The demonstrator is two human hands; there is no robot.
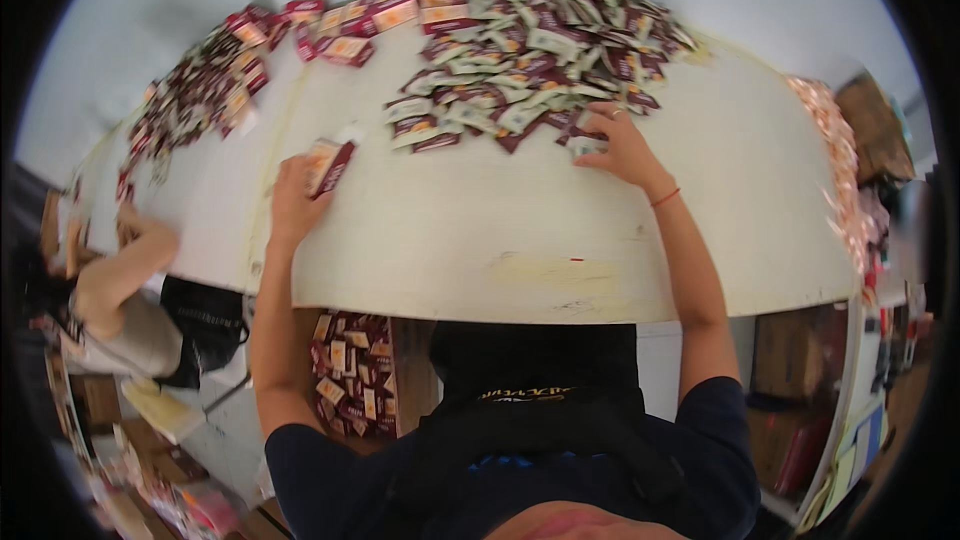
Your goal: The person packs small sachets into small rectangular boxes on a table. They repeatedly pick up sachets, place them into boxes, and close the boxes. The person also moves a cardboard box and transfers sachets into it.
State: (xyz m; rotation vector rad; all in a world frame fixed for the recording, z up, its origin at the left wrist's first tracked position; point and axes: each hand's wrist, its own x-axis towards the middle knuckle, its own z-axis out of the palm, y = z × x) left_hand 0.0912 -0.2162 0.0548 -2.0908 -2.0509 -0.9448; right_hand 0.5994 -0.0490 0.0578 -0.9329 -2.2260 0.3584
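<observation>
My left hand (296, 199) grips a small maroon and cream carton (330, 167) upright over the white table (465, 225). What looks like a pale flap or edge shows at the carton's far end, blurred. Farther right, my right hand (621, 146) has its thumb and fingers around a maroon and pale green sachet (587, 143) at the near edge of a large heap of sachets (525, 67). Its fingertips partly cover that sachet. Several maroon cartons (394, 13) lie along the table's far side, left of the heap.
Another heap of sachets and cartons (199, 86) lies at the left, where a co-worker (127, 300) sits with both arms at the table. Below the table edge stands a box full of cartons (356, 375). Pinkish wrapping material (832, 157) and a cardboard box (874, 127) are at the right.
</observation>
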